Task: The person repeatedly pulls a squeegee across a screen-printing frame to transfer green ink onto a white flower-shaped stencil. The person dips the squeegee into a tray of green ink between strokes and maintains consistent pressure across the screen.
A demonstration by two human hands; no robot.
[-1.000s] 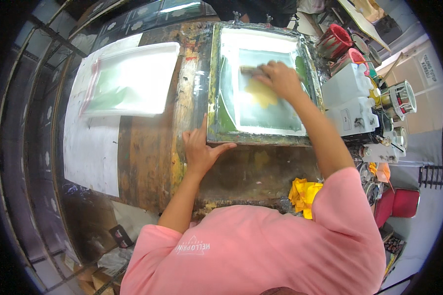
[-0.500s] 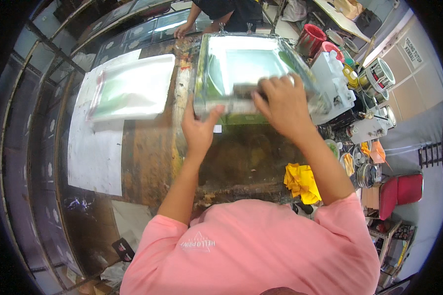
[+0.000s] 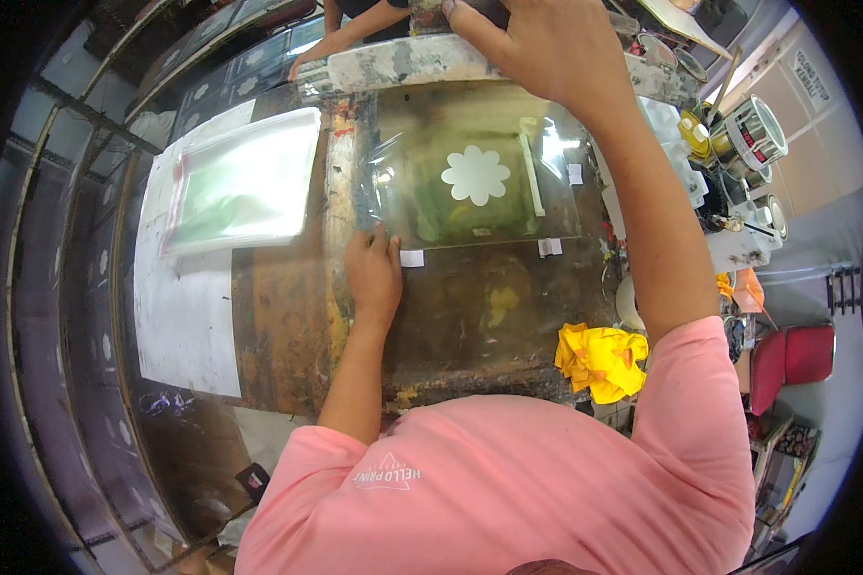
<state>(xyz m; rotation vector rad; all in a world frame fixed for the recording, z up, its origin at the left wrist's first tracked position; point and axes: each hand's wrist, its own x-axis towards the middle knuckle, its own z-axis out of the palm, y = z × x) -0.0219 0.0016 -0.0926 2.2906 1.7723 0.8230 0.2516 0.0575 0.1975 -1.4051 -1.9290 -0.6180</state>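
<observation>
Head view: looked down over a stained, paint-crusted bench [image 3: 470,316]; person in pink shirt leaned over it.
Surface: dark worn wood, yellow and green smears; white paper [image 3: 177,316] covered its left part.
Room: metal shelving with flat panels ran along the left and top-left; pale floor at right.
Film: clear sheet [image 3: 470,182] lay flat on the bench centre, a white flower print [image 3: 477,175] on it, green patch beneath.
Tape: small white tabs [image 3: 549,246] at the sheet's lower edge, one [image 3: 411,258] just beside the left fingers.
Left hand [image 3: 374,273]: flat, fingers spread, pressed on the film's lower-left corner; gripped nothing.
Right hand [image 3: 547,48]: raised at the top edge, closed on the lifted screen frame [image 3: 403,62].
Frame: grey, paint-caked bar, tilted up above the film's far edge.
Bags: stack of clear bags [image 3: 244,182] on the paper, left of the film.
Rag: yellow cloth [image 3: 599,359] at the bench's right front edge.
Right clutter: ink tins [image 3: 753,134], tape rolls, red stool [image 3: 791,359].
Other person: a forearm [image 3: 340,38] at the top, beyond the frame.
Obstruction: right forearm crossed the bench's right side.
</observation>
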